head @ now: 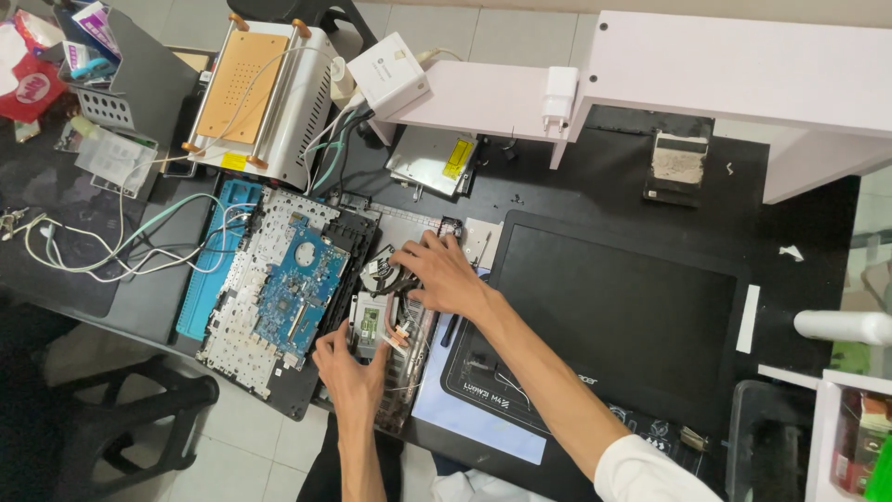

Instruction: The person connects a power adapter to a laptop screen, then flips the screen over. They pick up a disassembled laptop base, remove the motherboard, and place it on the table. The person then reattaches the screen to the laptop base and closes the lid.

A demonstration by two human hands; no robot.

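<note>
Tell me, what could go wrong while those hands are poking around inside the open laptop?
The right hand presses by the cooling fan; a slip might bend its blades. The left hand grips beside thin ribbon cables, which could tear. The loose wires lying nearby could snag and drag the blue circuit board.

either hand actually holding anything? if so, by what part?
Cannot tell a firm hold. The left hand rests on the near edge of the opened laptop base, fingers beside its small green board. The right hand presses flat by the fan, lifting nothing.
</note>
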